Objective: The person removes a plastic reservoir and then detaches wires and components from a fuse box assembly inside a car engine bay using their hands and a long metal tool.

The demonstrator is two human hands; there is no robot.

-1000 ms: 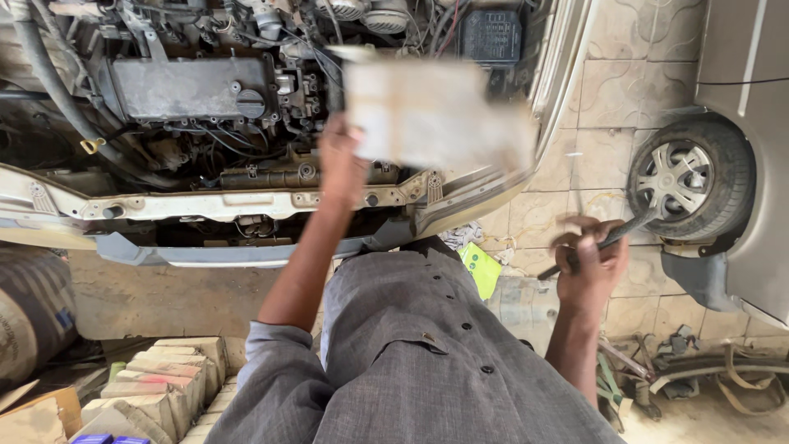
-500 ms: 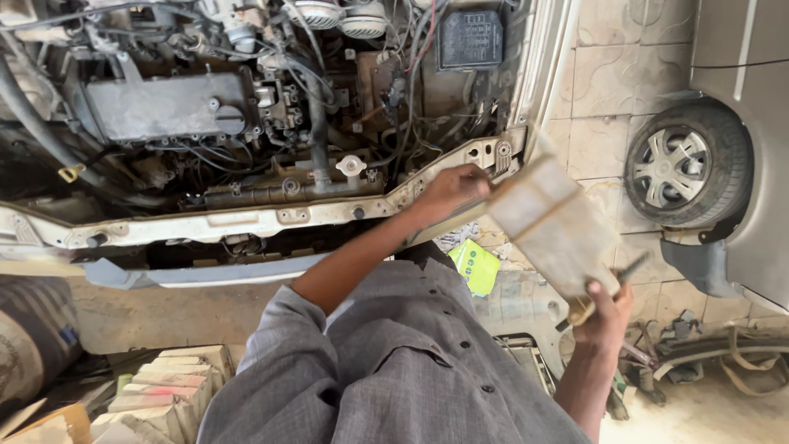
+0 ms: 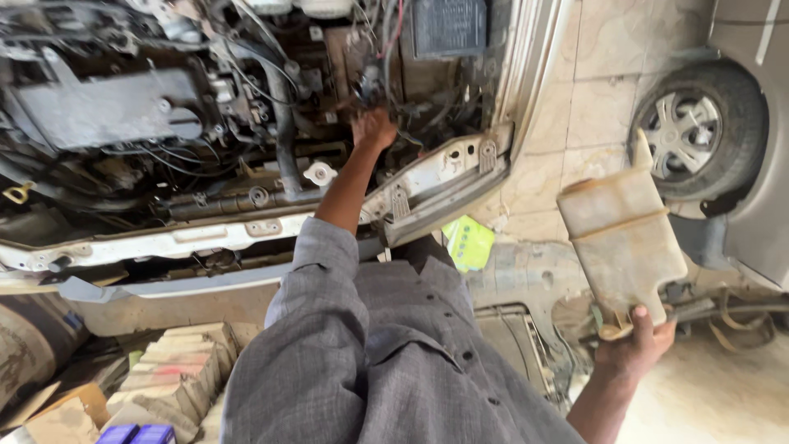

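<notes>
Reservoir (image 3: 622, 238), a dirty translucent plastic tank, now hangs out past the car's right front corner, over the tiled floor (image 3: 600, 74) and near the wheel (image 3: 699, 131); half a second ago both hands carried it by the bumper's edge, a second ago it was over the engine bay. Right hand (image 3: 633, 345) alone grips it at the lower neck, together with a thin tool. Left hand (image 3: 374, 130) has let go and gone back into the engine bay (image 3: 164, 123) among the hoses, fingers curled; whether it clutches anything I cannot tell, so the tank looks fully out.
</notes>
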